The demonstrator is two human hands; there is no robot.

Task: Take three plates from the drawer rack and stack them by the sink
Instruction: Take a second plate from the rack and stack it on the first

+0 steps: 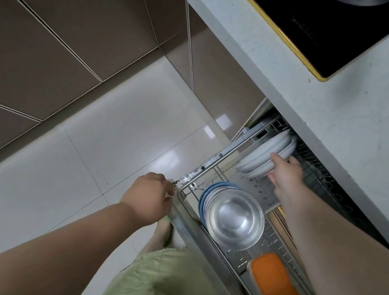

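The wire drawer rack (253, 189) is pulled out from beneath the counter (348, 103). At its far end stand white plates (261, 155), upright on edge and leaning together; at least three rims can be counted, and the exact number cannot be told because the counter edge overhangs them.

The right hand (285, 173) reaches into the rack, with thumb and fingers closed on the rim of the nearest plates. The left hand (147, 197) is curled around the near left corner of the rack frame. The two hands are well apart.

Other contents of the rack:
- One steel bowl (235, 219), mouth facing the camera, in the middle of the rack.
- A set of blue-rimmed dishes (206, 195) directly behind the bowl, touching it; the bowl hides all but their edges, so no count is possible.
- Two orange lids (273, 285) on containers at the near end, overlapping.
- A bundle of chopsticks (277, 218), partly covered by the right forearm.

On the counter above sits one black cooktop (322, 27) with a gold edge. The floor (112, 147) is pale glossy tile. Green fabric (167, 283) of the person's clothing fills the lower centre.
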